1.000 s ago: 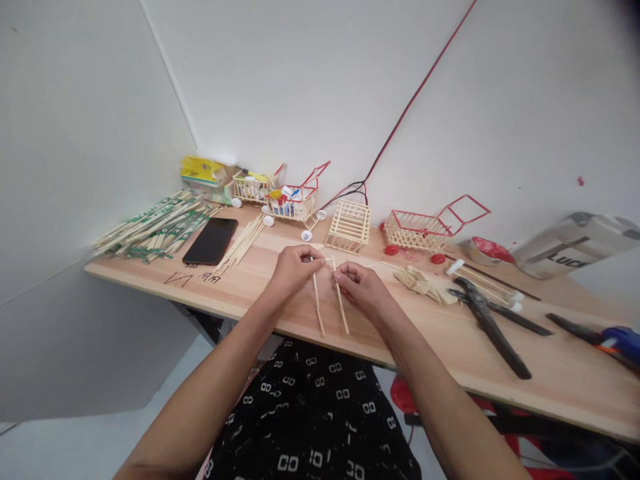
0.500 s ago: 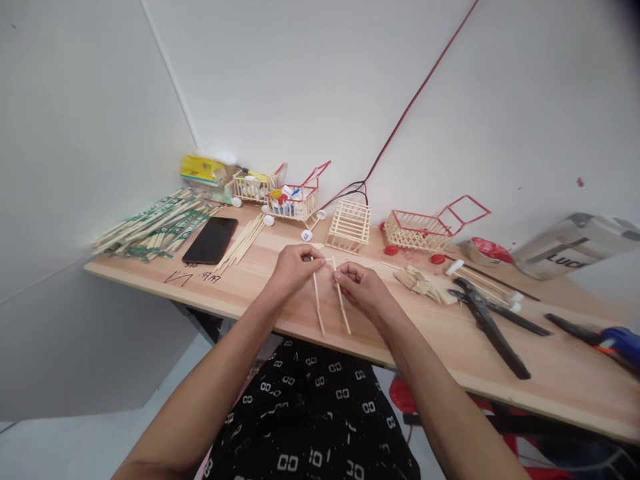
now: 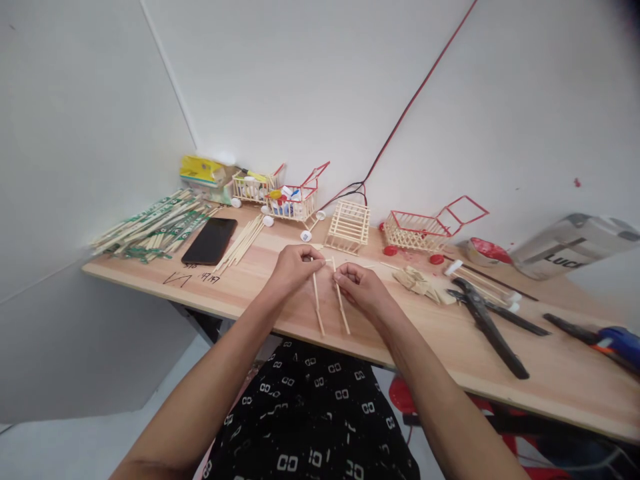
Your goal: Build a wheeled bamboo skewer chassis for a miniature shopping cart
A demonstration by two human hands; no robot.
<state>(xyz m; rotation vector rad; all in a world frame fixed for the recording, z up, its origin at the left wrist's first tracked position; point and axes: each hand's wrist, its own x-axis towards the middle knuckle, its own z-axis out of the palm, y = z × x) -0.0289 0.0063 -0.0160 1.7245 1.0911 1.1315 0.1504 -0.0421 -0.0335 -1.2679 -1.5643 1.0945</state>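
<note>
Between my hands is a small frame of thin wooden sticks, with two long sticks joined by a short crosspiece at the far end. My left hand (image 3: 299, 265) is closed, pinching the left stick (image 3: 317, 301) near its top. The fingers of my right hand (image 3: 358, 283) pinch the right stick (image 3: 342, 307) near its upper part. Both sticks point toward the table's front edge, and each shows a joint or bend partway down. Just beyond my hands stands a slatted stick basket (image 3: 349, 225).
Model carts (image 3: 293, 203) stand left of the basket, a red-rimmed cart (image 3: 415, 230) right of it. A phone (image 3: 210, 240), loose sticks (image 3: 243, 243) and wrapped chopsticks (image 3: 155, 223) lie left. Rightward are wood scraps (image 3: 423, 283), black-handled cutters (image 3: 487, 323) and a blue tool (image 3: 617, 340).
The camera view has shifted very slightly. My hands and the stick frame hold almost the same place and grip.
</note>
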